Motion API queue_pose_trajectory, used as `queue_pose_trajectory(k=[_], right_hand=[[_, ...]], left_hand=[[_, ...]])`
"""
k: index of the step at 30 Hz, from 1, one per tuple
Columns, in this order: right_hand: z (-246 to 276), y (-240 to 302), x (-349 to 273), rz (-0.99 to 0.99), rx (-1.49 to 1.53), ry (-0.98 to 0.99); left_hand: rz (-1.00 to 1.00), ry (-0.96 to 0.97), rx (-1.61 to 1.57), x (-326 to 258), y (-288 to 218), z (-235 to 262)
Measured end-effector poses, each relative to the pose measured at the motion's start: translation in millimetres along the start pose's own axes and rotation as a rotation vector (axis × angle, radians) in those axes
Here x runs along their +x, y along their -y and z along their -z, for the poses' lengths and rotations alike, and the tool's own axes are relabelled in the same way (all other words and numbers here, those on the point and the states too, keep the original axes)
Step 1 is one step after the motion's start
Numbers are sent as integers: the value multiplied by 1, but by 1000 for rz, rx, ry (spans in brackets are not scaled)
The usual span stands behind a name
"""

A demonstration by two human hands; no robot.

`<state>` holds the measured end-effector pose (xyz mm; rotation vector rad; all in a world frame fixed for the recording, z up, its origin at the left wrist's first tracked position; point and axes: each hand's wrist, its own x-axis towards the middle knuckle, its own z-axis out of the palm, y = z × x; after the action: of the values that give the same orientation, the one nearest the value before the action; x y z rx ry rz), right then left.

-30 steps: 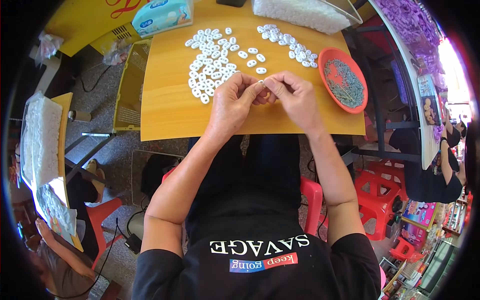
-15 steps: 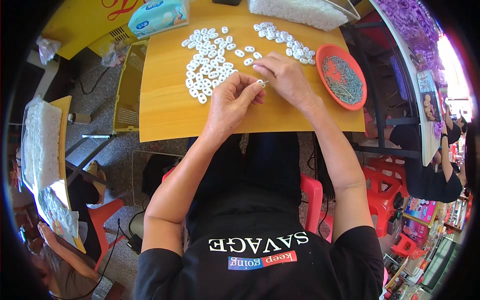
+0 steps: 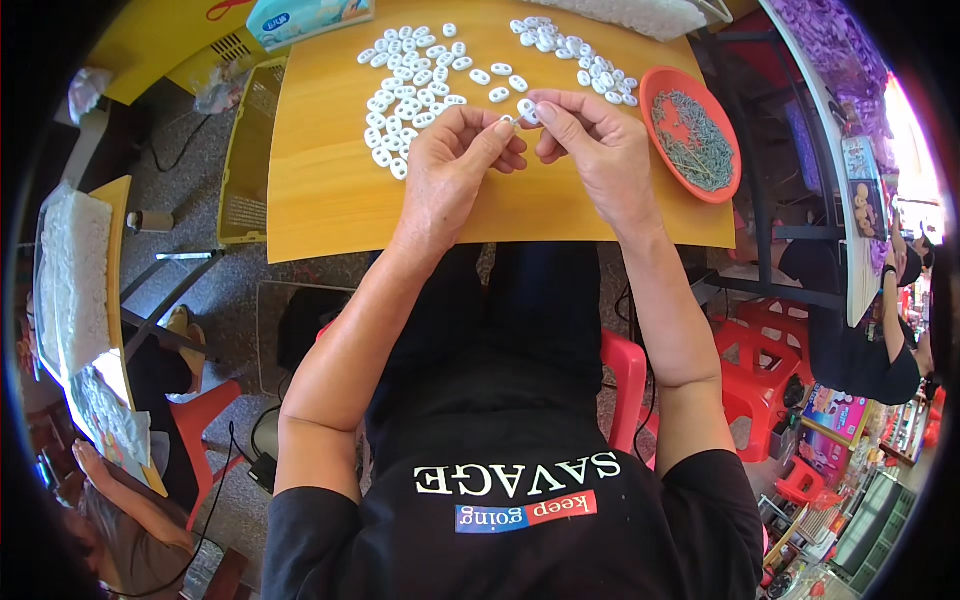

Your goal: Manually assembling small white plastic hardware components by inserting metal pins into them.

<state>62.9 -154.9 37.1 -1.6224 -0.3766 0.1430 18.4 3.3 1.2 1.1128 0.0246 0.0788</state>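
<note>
In front of me, over the wooden table (image 3: 330, 215), my left hand (image 3: 455, 160) pinches a small white piece (image 3: 509, 121) between thumb and forefinger, largely covered by the fingertips. My right hand (image 3: 600, 150) grips a white oval two-hole piece (image 3: 527, 110) by its edge. The two pieces meet or nearly touch; I cannot tell which. Beyond my left hand lies a spread of similar white oval pieces (image 3: 405, 75). A few loose ones (image 3: 499, 95) lie just past my fingertips, and a smaller group (image 3: 600, 72) sits farther right.
An orange bowl (image 3: 652, 150) of thin grey metal pins (image 3: 695, 140) stands right of my right hand. At the far edge are a tissue pack (image 3: 310, 18) and a clear bag of white items (image 3: 640, 14). Red stools (image 3: 750, 375) stand to the right; other people sit at both sides.
My right hand has come back from the loose pieces, turned over, and now holds a white oval piece against or close to the one in my left hand. The view has shifted slightly.
</note>
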Motion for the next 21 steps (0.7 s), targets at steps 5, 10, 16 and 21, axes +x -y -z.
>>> queue_pose_trajectory(k=[5, 10, 16, 21], right_hand=[[-4, 3, -3, 31, -102, -31], [-9, 4, -7, 121, -198, -80], [-18, -1, -8, 240, -282, -129], [-18, -6, -7, 269, -244, -149]], left_hand=[[-2, 13, -5, 0, 0, 0], [9, 6, 13, 1, 0, 0], [23, -8, -17, 2, -1, 2], [46, 18, -85, 3, -1, 5]])
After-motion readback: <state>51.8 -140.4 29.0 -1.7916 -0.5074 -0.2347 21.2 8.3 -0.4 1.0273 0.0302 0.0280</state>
